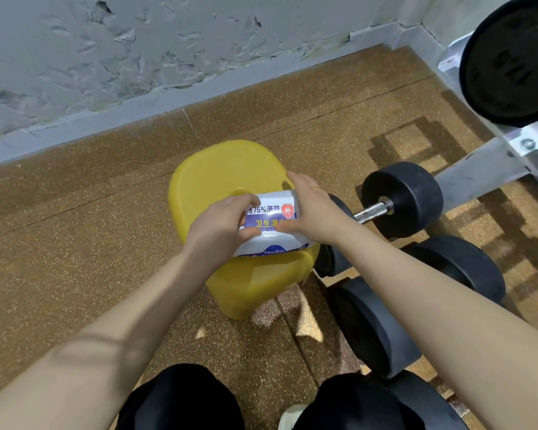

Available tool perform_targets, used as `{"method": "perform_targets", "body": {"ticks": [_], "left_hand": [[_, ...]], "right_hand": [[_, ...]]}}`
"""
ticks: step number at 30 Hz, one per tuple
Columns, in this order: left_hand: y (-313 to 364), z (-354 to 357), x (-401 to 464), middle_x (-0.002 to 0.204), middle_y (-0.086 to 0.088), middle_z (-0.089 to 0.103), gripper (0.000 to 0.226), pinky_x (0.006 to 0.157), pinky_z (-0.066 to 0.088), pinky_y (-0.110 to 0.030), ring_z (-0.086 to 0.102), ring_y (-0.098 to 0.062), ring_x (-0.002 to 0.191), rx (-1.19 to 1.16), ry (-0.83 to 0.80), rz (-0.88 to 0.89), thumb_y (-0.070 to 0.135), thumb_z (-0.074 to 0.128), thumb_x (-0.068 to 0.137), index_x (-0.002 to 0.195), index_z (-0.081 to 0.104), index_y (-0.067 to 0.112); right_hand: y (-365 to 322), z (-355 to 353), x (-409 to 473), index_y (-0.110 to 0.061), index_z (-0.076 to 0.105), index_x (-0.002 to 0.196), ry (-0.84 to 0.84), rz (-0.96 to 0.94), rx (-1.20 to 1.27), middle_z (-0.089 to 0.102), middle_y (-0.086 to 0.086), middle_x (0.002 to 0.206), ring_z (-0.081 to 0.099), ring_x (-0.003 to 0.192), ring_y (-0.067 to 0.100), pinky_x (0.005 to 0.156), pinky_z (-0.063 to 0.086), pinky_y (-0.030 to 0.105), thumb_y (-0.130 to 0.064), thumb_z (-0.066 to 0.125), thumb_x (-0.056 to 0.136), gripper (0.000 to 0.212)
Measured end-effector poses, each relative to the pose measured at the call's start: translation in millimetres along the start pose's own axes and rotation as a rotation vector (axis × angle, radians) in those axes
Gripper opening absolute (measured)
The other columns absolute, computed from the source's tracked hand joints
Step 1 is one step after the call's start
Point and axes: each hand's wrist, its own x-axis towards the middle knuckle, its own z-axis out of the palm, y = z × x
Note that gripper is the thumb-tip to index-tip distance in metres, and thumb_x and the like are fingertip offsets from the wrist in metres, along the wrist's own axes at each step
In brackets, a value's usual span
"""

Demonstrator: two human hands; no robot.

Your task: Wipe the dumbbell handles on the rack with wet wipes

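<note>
A white and purple pack of wet wipes [269, 212] lies on top of a yellow plastic stool [224, 172]. My left hand [221, 225] grips the pack's left side, thumb and fingers pinched near its white flip lid [271, 234]. My right hand [311, 209], with a ring on one finger, clasps the pack's right end. A black dumbbell [402, 198] with a chrome handle [371, 211] lies on the floor just right of the stool. On the metal rack [485, 166] at the far right sits a large black dumbbell head [510, 63].
More black dumbbells [460, 268] [367, 324] lie on the speckled brown floor at the lower right. A grey wall with peeling paint [106, 51] runs behind the stool. My black-clad knees [180, 398] fill the bottom edge.
</note>
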Motion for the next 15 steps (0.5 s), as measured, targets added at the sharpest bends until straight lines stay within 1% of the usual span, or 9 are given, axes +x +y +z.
{"method": "perform_targets", "body": {"ticks": [4, 7, 9, 10, 12, 14, 15], "left_hand": [[0, 1, 4, 0.092, 0.007, 0.043, 0.044, 0.078, 0.042, -0.033, 0.046, -0.017, 0.095, 0.087, -0.084, -0.017, 0.029, 0.063, 0.086, 0.129, 0.052, 0.026], [3, -1, 3, 0.106, 0.003, 0.051, 0.045, 0.082, 0.043, -0.034, 0.047, -0.019, 0.106, 0.100, -0.094, -0.029, 0.032, 0.060, 0.088, 0.131, 0.049, 0.027], [5, -3, 3, 0.114, 0.000, 0.053, 0.046, 0.083, 0.044, -0.034, 0.047, -0.021, 0.111, 0.129, -0.099, -0.024, 0.032, 0.059, 0.089, 0.132, 0.047, 0.026], [6, -3, 1, 0.116, -0.001, 0.053, 0.046, 0.082, 0.044, -0.034, 0.046, -0.022, 0.113, 0.150, -0.096, -0.022, 0.032, 0.058, 0.089, 0.134, 0.046, 0.026], [9, -2, -3, 0.118, -0.004, 0.050, 0.049, 0.079, 0.042, -0.033, 0.045, -0.023, 0.114, 0.210, -0.076, -0.022, 0.034, 0.054, 0.091, 0.138, 0.042, 0.027], [13, 1, -7, 0.118, -0.007, 0.048, 0.051, 0.076, 0.040, -0.033, 0.045, -0.026, 0.113, 0.268, -0.055, -0.016, 0.039, 0.051, 0.092, 0.139, 0.041, 0.023], [15, 3, -9, 0.116, -0.009, 0.048, 0.053, 0.075, 0.040, -0.034, 0.046, -0.027, 0.110, 0.262, -0.012, -0.004, 0.043, 0.050, 0.089, 0.136, 0.045, 0.019]], "right_hand": [[-6, -3, 2, -0.018, 0.007, 0.150, -0.039, 0.054, -0.094, 0.019, 0.005, 0.155, 0.020, 0.141, 0.025, 0.112, 0.024, 0.046, -0.039, 0.075, 0.075, 0.103], [-10, -3, 0, -0.021, 0.007, 0.149, -0.025, 0.073, -0.154, 0.019, 0.002, 0.155, 0.017, 0.142, 0.021, 0.114, 0.014, 0.052, -0.042, 0.071, 0.077, 0.099], [-12, -2, -3, -0.020, 0.007, 0.149, -0.003, 0.070, -0.180, 0.018, 0.001, 0.155, 0.015, 0.143, 0.019, 0.115, 0.011, 0.052, -0.041, 0.069, 0.079, 0.096], [-11, -1, -4, -0.019, 0.008, 0.149, 0.026, 0.068, -0.174, 0.019, 0.002, 0.155, 0.016, 0.143, 0.020, 0.115, 0.011, 0.050, -0.041, 0.069, 0.079, 0.096], [-8, 0, -6, -0.014, 0.015, 0.148, 0.083, 0.053, -0.090, 0.025, 0.004, 0.152, 0.022, 0.140, 0.023, 0.113, 0.019, 0.046, -0.039, 0.072, 0.078, 0.093], [-1, 4, -9, -0.010, 0.027, 0.142, 0.132, 0.007, 0.067, 0.036, 0.007, 0.143, 0.032, 0.133, 0.024, 0.105, 0.029, 0.036, -0.034, 0.075, 0.076, 0.085], [2, 5, -14, -0.010, 0.033, 0.138, 0.157, -0.019, 0.164, 0.041, 0.005, 0.135, 0.036, 0.126, 0.021, 0.099, 0.031, 0.031, -0.031, 0.075, 0.077, 0.077]]}}
